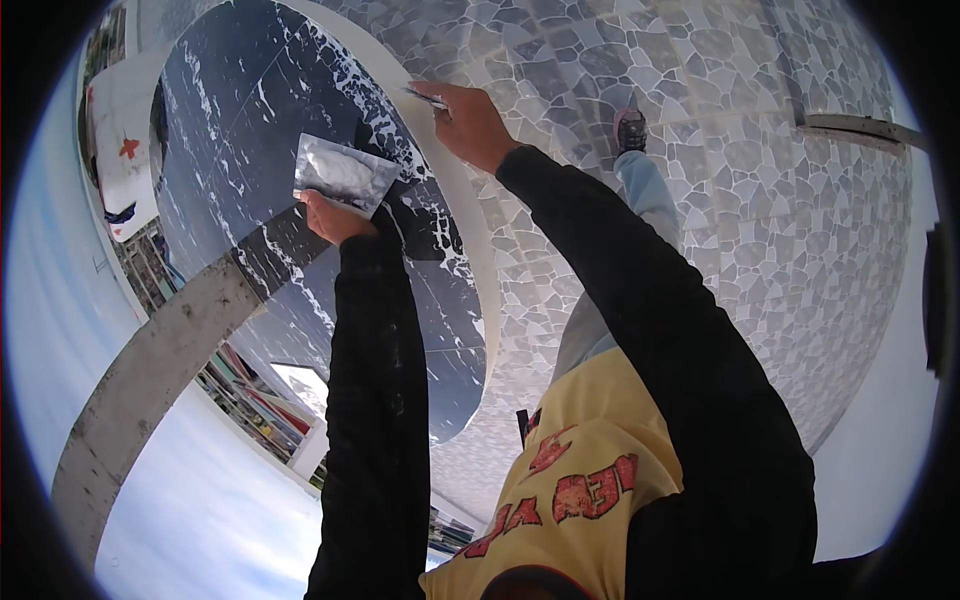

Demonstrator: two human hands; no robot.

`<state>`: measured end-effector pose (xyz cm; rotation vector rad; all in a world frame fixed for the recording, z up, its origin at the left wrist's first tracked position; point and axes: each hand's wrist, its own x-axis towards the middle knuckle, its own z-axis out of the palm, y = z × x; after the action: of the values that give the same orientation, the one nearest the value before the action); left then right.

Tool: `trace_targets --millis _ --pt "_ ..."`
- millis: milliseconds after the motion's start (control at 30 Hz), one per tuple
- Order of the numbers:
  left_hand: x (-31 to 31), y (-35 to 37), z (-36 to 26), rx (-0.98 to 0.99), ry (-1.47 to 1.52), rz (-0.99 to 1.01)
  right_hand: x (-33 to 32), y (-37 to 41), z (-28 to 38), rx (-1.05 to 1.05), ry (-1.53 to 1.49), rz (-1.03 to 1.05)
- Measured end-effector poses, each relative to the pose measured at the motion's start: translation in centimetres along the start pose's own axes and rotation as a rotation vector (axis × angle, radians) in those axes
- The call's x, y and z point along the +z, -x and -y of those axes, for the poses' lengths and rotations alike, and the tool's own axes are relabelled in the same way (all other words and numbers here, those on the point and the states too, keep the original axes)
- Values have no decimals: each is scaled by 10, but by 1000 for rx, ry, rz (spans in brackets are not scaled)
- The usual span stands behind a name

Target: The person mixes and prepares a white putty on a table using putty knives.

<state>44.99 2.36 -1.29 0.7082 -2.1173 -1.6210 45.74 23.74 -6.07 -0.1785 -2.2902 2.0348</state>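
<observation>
My left hand grips the lower edge of a square metal plate that bears a mound of white paste. The plate is over a dark, marble-patterned surface with white streaks and spatters. To the right, my right hand is closed around a thin tool, whose tip is near the pale curved rim of the dark surface. A gap separates my two hands.
Stone-patterned tiles spread across the right side, with a shoe on them. A curved grey concrete band runs to the lower left. At the far left stands a white panel with a red mark.
</observation>
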Motion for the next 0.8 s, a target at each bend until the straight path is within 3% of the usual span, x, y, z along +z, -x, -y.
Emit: trace_targets --millis 100,333,433,467,600,800 --pt "-1 -2 3 -21 77 10 14 2 -5 -125 -93 -3" --pt "-4 -5 8 -30 134 11 0 79 3 -55 -52 76" --pt "-6 -7 11 -20 90 28 -16 65 -3 62 -204 95" --pt "-7 -8 12 -25 87 31 -10 51 -11 -43 -114 -11" --pt "-8 -10 11 -4 25 39 -2 -11 -18 -38 -92 -33" --pt "-4 -3 6 -1 45 23 9 -34 -34 -85 4 66"
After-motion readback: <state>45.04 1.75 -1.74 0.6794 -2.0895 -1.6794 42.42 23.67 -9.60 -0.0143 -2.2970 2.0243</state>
